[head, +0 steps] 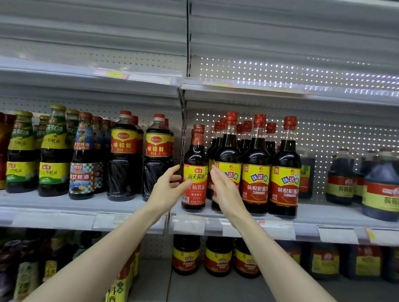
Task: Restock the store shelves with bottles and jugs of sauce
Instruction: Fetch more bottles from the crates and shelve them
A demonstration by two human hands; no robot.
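A dark soy sauce bottle [195,173] with a red cap and a red-and-yellow label stands upright at the front left end of the middle shelf [317,218] in the right bay. My left hand [167,187] is at its left side, thumb raised and fingers loosely bent, their tips against the label's edge. My right hand [224,189] is just right of the bottle with straight fingers pointing up, in front of the neighbouring bottle. Neither hand wraps round the bottle.
To the right stand rows of tall red-capped soy sauce bottles [285,176], then blue jugs [383,190]. The left bay holds oyster sauce bottles [55,157] and large dark bottles [123,160]. The upper shelf [243,86] shows no goods. More bottles [218,255] fill the shelf below.
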